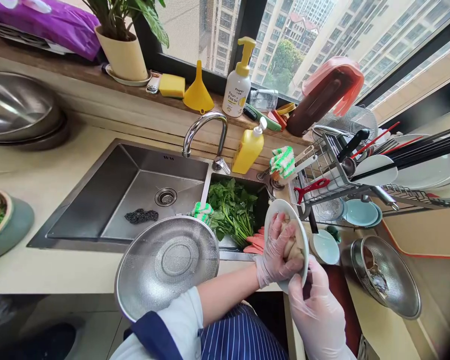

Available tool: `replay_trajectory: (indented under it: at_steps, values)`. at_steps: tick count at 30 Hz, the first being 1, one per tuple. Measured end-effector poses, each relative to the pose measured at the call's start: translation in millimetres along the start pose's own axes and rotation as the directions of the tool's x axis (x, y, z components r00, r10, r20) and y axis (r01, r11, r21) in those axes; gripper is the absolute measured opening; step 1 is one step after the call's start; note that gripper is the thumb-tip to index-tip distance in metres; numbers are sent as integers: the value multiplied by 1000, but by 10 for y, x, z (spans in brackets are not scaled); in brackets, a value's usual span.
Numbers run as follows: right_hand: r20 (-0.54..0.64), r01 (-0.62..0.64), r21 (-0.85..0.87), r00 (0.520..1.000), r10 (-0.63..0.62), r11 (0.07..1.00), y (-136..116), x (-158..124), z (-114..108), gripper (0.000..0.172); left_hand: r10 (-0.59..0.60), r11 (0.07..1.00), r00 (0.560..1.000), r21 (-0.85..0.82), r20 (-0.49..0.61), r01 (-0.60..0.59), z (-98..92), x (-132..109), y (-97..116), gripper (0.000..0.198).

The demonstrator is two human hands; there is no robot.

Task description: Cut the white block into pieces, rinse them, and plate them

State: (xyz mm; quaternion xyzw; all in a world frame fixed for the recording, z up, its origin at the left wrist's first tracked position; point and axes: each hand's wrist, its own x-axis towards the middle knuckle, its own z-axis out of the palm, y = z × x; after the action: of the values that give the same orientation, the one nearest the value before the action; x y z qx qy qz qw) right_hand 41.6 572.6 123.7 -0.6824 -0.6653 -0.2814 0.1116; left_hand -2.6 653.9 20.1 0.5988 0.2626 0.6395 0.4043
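Note:
In the head view a white plate (282,210) is tipped steeply on its side over the counter edge, right of the small sink basin. My left hand (279,250), in a clear glove, curls over pale beige food pieces (293,245) and presses them against the plate. What kind of food they are I cannot make out. Gloved as well, my right hand (317,305) grips the plate's lower rim with thumb and fingers. Close by, leafy greens (232,207) and pink-red strips (255,243) fill the small basin (260,192).
A large steel strainer (168,265) overlaps the front of the big sink (135,175), where a dark scouring pad (141,215) lies. Behind are the tap (206,120) and a yellow bottle (248,150). A loaded dish rack (322,175) and another strainer (392,275) stand at right.

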Motion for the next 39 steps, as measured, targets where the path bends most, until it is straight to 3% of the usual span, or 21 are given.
replay_trajectory:
  at_steps: [13,20,25,29,32,35,37,39]
  values:
    - [96,-85,96,992,76,992,-17,-94,60,40,-85,990,996,117,17,83,-98,-4,68,76]
    - [104,-57,185,994,38,981,-116,-118,46,37,-100,987,993,133,65,90,-208,-57,99,73]
    - [251,-244,403,956,150,882,-132,-142,33,43,-70,977,996,204,52,58,-212,-152,48,73]
    - [398,-492,531,864,310,690,49,-282,154,42,-86,938,982,347,169,22,-125,-245,0,63]
    - [474,-659,614,748,464,435,320,-602,252,31,-155,850,936,525,317,-37,58,-363,39,61]
    - [558,-727,684,574,599,61,631,-1123,280,30,-195,813,810,554,553,-182,396,-507,157,57]
    - [619,-705,688,447,646,-171,820,-1532,241,35,-164,855,697,452,698,-252,687,-598,287,56]
    - [676,-682,652,322,663,-332,997,-1930,161,40,-69,904,608,307,791,-297,986,-677,449,57]
